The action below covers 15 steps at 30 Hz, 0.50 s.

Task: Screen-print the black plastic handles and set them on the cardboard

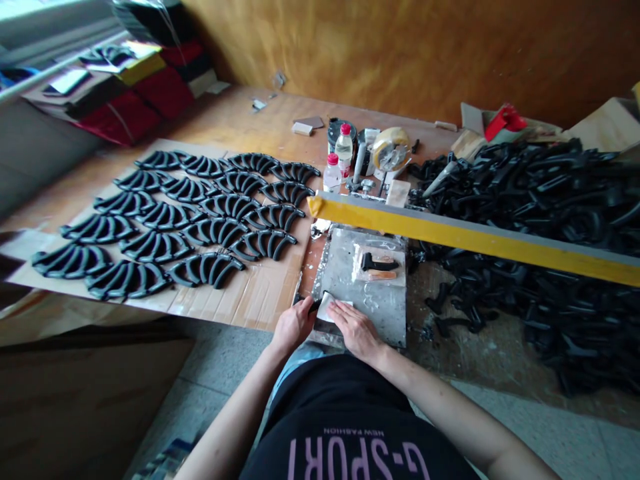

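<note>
My left hand [295, 325] is closed on a small dark part at the near left edge of a smeared metal plate [380, 293]; what the part is I cannot make out. My right hand [354, 327] lies flat, fingers stretched, pressing a small white sheet [326, 307] onto that plate. Farther back on the plate lie a black curved piece [377, 263] and an orange strip [381, 275] on a clear film.
Several rows of black curved handle parts [170, 217] lie on cardboard [260, 293] to the left. A big heap of black parts [540, 220] fills the right. A yellow-edged bar [465, 237] crosses above the plate. Bottles [343, 150] and a tape roll [391, 148] stand behind.
</note>
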Motion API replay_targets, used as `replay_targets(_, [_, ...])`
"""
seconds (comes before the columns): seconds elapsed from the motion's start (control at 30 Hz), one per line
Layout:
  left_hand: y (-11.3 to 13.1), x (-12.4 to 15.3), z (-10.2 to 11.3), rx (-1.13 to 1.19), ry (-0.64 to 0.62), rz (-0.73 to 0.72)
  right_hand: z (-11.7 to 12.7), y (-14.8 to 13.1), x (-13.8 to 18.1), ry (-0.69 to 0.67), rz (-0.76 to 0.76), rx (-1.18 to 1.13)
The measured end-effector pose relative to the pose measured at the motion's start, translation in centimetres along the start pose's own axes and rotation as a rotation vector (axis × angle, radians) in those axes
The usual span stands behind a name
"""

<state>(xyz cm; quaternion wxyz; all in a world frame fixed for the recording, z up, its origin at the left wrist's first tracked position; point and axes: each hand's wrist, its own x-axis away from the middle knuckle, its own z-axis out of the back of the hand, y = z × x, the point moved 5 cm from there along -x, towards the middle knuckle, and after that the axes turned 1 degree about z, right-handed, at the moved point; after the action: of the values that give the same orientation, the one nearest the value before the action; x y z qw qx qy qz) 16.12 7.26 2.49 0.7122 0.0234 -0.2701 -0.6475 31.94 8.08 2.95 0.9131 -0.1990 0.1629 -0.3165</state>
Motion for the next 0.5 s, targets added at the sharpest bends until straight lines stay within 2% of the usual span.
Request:
replay_targets(0.17, [0.0, 0.0, 0.0, -0.016, -0.022, 0.010, 0.2, 0.0, -1.4, -0.006, -0.022, -0.034])
replay_targets(0.33, [-0.2, 0.0, -0.3, -0.022, -0.004, 0.014, 2.1, -0.3, 1.7, -0.071, -0.050, -0.143])
replay_targets(0.43, [-0.2, 0.0, -0.4, -0.026, -0.003, 0.024, 3.8, 1.0, 2.2, -0.024, -0.284, -0.305])
replay_targets(0.5, [-0.2, 0.1, -0.3, -0.023, -0.006, 0.035, 4.1, 2.2, 1.1, 0.033, -0.469, -0.438])
